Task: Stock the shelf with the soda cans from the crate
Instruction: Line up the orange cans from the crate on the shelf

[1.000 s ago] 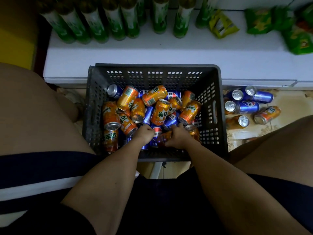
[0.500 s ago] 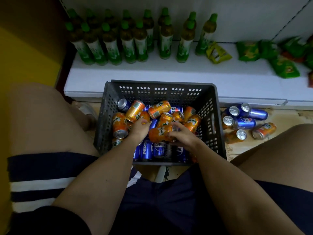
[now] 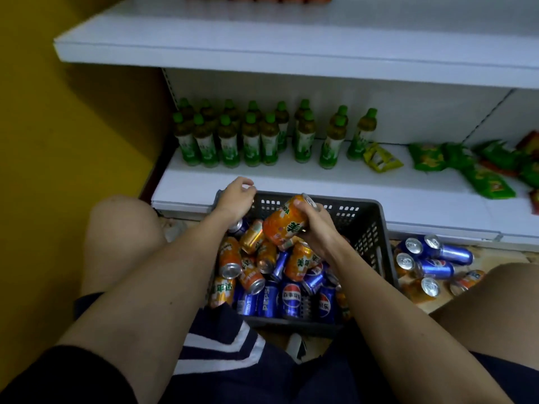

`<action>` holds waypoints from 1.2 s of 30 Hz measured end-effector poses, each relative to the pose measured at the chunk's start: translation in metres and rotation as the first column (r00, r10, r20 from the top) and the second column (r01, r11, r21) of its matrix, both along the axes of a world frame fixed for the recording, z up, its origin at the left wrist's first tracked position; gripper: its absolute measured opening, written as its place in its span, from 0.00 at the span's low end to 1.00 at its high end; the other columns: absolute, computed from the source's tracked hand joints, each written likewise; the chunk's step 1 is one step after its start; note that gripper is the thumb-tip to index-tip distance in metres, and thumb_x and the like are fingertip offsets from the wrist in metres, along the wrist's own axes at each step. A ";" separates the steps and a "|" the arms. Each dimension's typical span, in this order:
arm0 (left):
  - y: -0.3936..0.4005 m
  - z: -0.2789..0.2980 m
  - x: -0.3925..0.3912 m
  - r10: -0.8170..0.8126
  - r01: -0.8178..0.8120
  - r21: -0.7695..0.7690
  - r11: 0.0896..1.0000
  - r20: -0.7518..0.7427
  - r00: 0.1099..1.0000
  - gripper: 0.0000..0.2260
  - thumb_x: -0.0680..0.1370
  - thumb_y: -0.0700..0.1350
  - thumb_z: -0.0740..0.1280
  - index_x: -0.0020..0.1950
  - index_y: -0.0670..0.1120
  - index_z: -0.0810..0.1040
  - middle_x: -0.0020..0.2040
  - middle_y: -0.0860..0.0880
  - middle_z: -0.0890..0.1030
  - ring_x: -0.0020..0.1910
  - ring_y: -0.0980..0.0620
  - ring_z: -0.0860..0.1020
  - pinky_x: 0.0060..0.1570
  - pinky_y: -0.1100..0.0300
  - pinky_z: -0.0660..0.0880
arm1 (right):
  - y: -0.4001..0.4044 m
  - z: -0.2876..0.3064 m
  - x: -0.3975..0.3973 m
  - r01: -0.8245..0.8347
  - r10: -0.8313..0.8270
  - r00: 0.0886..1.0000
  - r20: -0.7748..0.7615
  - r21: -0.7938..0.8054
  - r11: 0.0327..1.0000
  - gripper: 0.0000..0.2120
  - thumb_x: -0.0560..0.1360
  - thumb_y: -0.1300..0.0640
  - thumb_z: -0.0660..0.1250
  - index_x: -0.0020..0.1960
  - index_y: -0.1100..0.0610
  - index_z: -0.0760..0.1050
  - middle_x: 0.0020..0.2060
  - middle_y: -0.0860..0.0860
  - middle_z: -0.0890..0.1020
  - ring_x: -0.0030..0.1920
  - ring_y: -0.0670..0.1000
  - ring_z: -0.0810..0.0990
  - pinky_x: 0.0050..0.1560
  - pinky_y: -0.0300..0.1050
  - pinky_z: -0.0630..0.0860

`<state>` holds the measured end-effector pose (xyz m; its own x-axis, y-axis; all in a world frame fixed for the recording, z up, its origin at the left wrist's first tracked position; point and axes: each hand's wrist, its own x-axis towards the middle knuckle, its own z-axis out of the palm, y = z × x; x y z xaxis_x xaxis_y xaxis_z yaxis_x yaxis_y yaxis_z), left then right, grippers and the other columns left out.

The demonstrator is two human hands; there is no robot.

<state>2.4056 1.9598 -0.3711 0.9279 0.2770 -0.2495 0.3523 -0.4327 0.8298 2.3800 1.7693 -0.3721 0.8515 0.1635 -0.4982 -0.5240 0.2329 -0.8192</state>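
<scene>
One orange can being gripped in right hand, fingers curling round its top end, lifted above grey crate at frame centre. Left hand hovering over crate's upper-left corner, fingers loosely curled, seemingly holding nothing. Many cans lying in crate. Step: carrying can toward shelf. Next: standing it upright on bare lower shelf, lower right of green bottles.

Right hand lifted orange can; left hand raised.
</scene>
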 end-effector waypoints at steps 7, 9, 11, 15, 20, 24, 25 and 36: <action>0.049 0.103 0.042 -0.164 0.023 0.396 0.918 0.325 0.931 0.11 0.81 0.48 0.61 0.62 0.50 0.77 0.54 0.50 0.79 0.52 0.50 0.76 0.49 0.55 0.74 | 0.049 0.106 0.043 -0.108 0.198 0.945 0.261 -0.323 0.940 0.16 0.73 0.47 0.73 0.56 0.55 0.75 0.48 0.53 0.82 0.49 0.53 0.82 0.45 0.50 0.81; 0.068 0.131 0.053 -0.188 -0.045 0.492 0.870 0.415 0.890 0.11 0.81 0.47 0.61 0.61 0.51 0.78 0.54 0.49 0.79 0.54 0.49 0.75 0.51 0.54 0.73 | 0.061 0.141 0.057 -0.103 0.223 0.919 0.326 -0.349 0.931 0.20 0.73 0.46 0.72 0.58 0.57 0.75 0.48 0.53 0.82 0.48 0.53 0.82 0.40 0.46 0.78; 0.085 0.156 0.065 -0.217 -0.107 0.563 0.819 0.477 0.852 0.11 0.81 0.46 0.61 0.60 0.49 0.78 0.55 0.48 0.79 0.57 0.48 0.73 0.54 0.53 0.71 | 0.072 0.176 0.071 -0.090 0.251 0.889 0.384 -0.390 0.916 0.21 0.73 0.45 0.71 0.58 0.58 0.76 0.47 0.53 0.83 0.47 0.51 0.82 0.39 0.44 0.76; 0.117 0.186 0.100 -0.202 -0.189 0.675 0.713 0.457 0.866 0.11 0.81 0.48 0.59 0.61 0.51 0.77 0.57 0.49 0.79 0.59 0.47 0.72 0.58 0.48 0.71 | 0.098 0.240 0.105 -0.012 0.269 0.853 0.448 -0.499 0.867 0.23 0.71 0.41 0.71 0.54 0.60 0.77 0.45 0.53 0.83 0.45 0.52 0.83 0.41 0.46 0.78; 0.158 0.203 0.144 -0.172 -0.137 0.754 0.642 0.316 0.933 0.15 0.81 0.52 0.58 0.66 0.52 0.74 0.66 0.47 0.74 0.65 0.45 0.70 0.60 0.45 0.68 | 0.133 0.283 0.152 0.034 0.312 0.787 0.533 -0.542 0.840 0.18 0.72 0.42 0.71 0.50 0.56 0.74 0.48 0.53 0.81 0.48 0.55 0.81 0.47 0.55 0.81; 0.194 0.199 0.171 -0.159 -0.049 0.773 0.632 0.192 0.968 0.20 0.81 0.57 0.54 0.70 0.54 0.71 0.70 0.47 0.70 0.68 0.43 0.68 0.62 0.43 0.66 | 0.167 0.295 0.191 0.129 0.302 0.757 0.579 -0.586 0.800 0.18 0.72 0.41 0.70 0.45 0.57 0.73 0.45 0.54 0.81 0.47 0.55 0.81 0.50 0.58 0.81; 0.202 0.198 0.177 -0.155 -0.027 0.789 0.614 0.154 0.976 0.21 0.81 0.60 0.53 0.71 0.55 0.71 0.71 0.47 0.70 0.68 0.43 0.67 0.63 0.42 0.65 | 0.176 0.295 0.203 0.155 0.298 0.752 0.587 -0.599 0.786 0.20 0.71 0.40 0.69 0.46 0.59 0.75 0.46 0.55 0.82 0.47 0.57 0.82 0.51 0.59 0.81; 0.227 0.188 0.210 -0.198 0.199 0.807 0.556 -0.103 0.975 0.28 0.78 0.69 0.42 0.78 0.65 0.47 0.80 0.57 0.48 0.79 0.49 0.46 0.71 0.31 0.43 | 0.290 0.262 0.349 0.281 0.263 0.751 0.606 -0.654 0.702 0.26 0.72 0.34 0.64 0.57 0.55 0.73 0.46 0.52 0.80 0.47 0.55 0.81 0.48 0.52 0.80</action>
<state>2.6155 2.1868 -0.1827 0.9851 0.1713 -0.0171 0.1722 -0.9803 0.0964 2.7290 2.0591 -0.1106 0.9830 0.0093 0.1831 0.1615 -0.5167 -0.8408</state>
